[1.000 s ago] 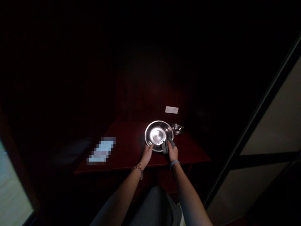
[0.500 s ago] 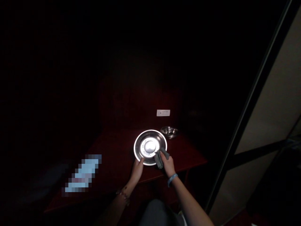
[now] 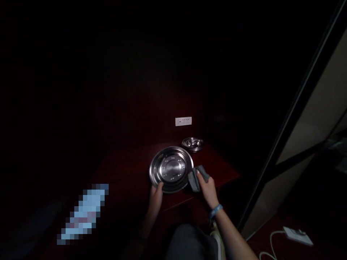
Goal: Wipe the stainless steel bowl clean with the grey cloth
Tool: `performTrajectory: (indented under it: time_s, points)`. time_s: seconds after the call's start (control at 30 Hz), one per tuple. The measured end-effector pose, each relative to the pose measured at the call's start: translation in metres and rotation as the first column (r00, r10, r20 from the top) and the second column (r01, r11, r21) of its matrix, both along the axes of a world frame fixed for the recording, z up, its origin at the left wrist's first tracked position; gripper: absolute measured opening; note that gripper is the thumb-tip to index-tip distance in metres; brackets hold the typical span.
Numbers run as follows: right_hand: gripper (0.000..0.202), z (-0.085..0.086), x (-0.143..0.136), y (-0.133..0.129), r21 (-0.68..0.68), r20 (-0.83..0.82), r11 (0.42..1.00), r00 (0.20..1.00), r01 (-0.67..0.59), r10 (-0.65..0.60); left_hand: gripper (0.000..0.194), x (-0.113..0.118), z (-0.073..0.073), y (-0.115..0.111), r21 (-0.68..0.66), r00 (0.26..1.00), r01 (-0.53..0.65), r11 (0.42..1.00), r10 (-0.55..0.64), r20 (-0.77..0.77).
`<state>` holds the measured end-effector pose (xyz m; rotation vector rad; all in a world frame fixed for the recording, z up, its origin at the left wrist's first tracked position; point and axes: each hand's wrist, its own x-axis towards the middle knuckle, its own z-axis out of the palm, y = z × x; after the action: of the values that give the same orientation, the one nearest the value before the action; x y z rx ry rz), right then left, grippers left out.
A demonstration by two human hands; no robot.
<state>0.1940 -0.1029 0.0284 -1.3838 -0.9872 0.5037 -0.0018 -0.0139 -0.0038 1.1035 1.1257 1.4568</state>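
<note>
A shiny round metal basin (image 3: 172, 168) is tilted toward me over the dark red table (image 3: 127, 180). My left hand (image 3: 156, 196) grips its near left rim, the thumb lying over the edge. In my right hand (image 3: 207, 186) is a grey cloth (image 3: 197, 178), pinched under the thumb. The cloth is at the basin's right rim; whether it touches the metal I cannot tell. Behind the basin, to the right, a stack of smaller metal bowls (image 3: 193, 143) stands on the table.
A white wall socket (image 3: 183, 121) is above the table's back. A pixelated bright patch (image 3: 84, 213) covers something at left. On the floor at right lies a white power strip (image 3: 298, 235) with a cable. A dark-framed panel (image 3: 309, 126) slants along the right side.
My right hand and the cloth have moved right, from inside the basin's near rim to its outer right side. The basin has tilted and lost its bright glare. The view has shifted slightly.
</note>
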Motion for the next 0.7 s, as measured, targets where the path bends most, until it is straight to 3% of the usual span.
performTrajectory:
  time_s: [0.1,0.2,0.33,0.53,0.7]
  points:
    - [0.059,0.014,0.022,-0.005,0.026,0.011,0.998,0.998,0.055,-0.055,0.032,0.001,0.004,-0.005,-0.016,1.000,-0.021,1.000,0.021,-0.002]
    - [0.060,0.029,0.033,-0.010,-0.146,0.257,0.976,0.959,0.164,-0.122,0.036,0.004,0.004,-0.008,-0.008,1.000,-0.016,1.000,0.016,0.013]
    - [0.065,0.036,0.022,-0.009,-0.300,0.559,0.911,0.826,0.283,-0.073,0.039,0.006,0.000,-0.008,0.080,0.999,0.043,0.996,-0.043,-0.003]
    - [0.064,0.034,0.003,0.012,-0.289,0.708,0.906,0.706,0.308,-0.015,0.037,0.005,-0.002,-0.014,0.141,0.990,0.101,0.985,-0.086,-0.110]
    - [0.052,0.054,0.020,0.034,-0.209,0.786,0.910,0.615,0.358,-0.061,0.033,0.005,0.001,-0.019,0.136,0.977,0.101,0.986,-0.072,-0.201]
